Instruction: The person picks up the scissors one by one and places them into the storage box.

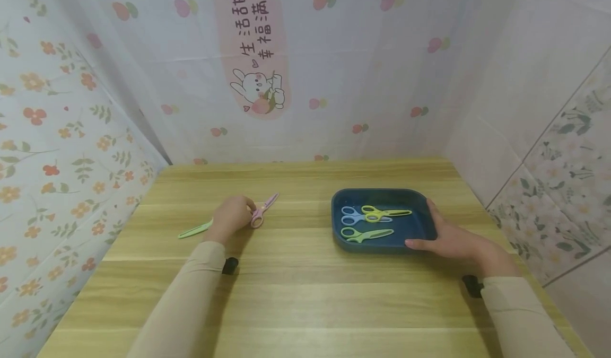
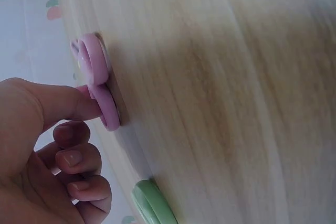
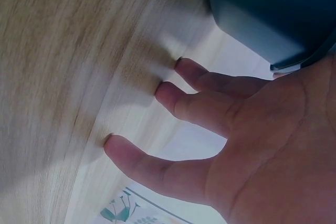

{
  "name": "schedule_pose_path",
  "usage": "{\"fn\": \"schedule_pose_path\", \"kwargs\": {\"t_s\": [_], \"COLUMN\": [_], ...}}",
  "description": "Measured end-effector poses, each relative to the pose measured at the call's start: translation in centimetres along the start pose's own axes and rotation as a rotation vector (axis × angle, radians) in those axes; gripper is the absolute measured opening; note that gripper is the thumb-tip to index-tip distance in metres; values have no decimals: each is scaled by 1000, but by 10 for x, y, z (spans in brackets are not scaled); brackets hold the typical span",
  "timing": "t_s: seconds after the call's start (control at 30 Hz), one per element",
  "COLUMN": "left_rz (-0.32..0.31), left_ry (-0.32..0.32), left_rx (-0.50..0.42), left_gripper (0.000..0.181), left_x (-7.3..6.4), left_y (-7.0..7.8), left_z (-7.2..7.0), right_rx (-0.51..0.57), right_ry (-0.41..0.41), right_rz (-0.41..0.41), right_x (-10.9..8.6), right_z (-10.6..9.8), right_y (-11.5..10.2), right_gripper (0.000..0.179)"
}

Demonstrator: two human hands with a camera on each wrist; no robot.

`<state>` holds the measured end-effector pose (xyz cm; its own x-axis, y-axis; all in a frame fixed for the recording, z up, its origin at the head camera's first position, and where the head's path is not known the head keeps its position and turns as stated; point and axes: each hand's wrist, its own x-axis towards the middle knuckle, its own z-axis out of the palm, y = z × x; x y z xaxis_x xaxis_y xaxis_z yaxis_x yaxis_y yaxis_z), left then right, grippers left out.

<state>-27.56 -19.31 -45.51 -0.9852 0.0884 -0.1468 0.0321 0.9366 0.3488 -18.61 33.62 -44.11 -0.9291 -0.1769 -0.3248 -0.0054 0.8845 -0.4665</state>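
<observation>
My left hand (image 1: 231, 217) pinches a handle loop of the pink scissors (image 2: 94, 61), low over the tabletop at left. Their blades point away toward the back right. Partly hidden behind that hand lies a green pair of scissors (image 1: 195, 230); its green handle (image 2: 155, 203) shows in the left wrist view. At right, my right hand (image 1: 455, 240) holds the corner of a dark blue tray (image 1: 382, 248), thumb along the near rim. Three of its fingers (image 3: 157, 174) spread down to the table. Inside the tray lie blue scissors (image 1: 350, 219), yellow scissors (image 1: 389, 212) and green scissors (image 1: 369, 235).
The wood-grain table (image 1: 296, 294) ends at a white printed curtain (image 1: 305, 130) at the back. Flowered cloth (image 1: 62, 151) hangs along the left side, and a pale flowered panel (image 1: 563, 172) stands on the right.
</observation>
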Motion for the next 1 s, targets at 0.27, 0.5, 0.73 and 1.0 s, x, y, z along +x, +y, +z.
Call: {"fn": "schedule_pose_path", "kwargs": {"t_s": [0.27,0.5,0.73,1.0], "left_rz": [34,33,54,55], "left_ry": [-4,-9,36,129], "left_rx": [-42,38,112,-26], "left_gripper": [59,54,56,56], "left_x": [-13,-22,-23,-21], "left_y": [-8,-9,-5,-9], "left_z": [-5,-1,4,3], "right_rx": [11,23,31,32], "right_ry": [4,-1,0,5], "right_rz": [-10,-21,-25,-27], "right_x": [0,0,1,0], "right_z": [0,-1,-1,-1], "right_y": [-1,0,2,0], "right_gripper": [138,139,138,138]}}
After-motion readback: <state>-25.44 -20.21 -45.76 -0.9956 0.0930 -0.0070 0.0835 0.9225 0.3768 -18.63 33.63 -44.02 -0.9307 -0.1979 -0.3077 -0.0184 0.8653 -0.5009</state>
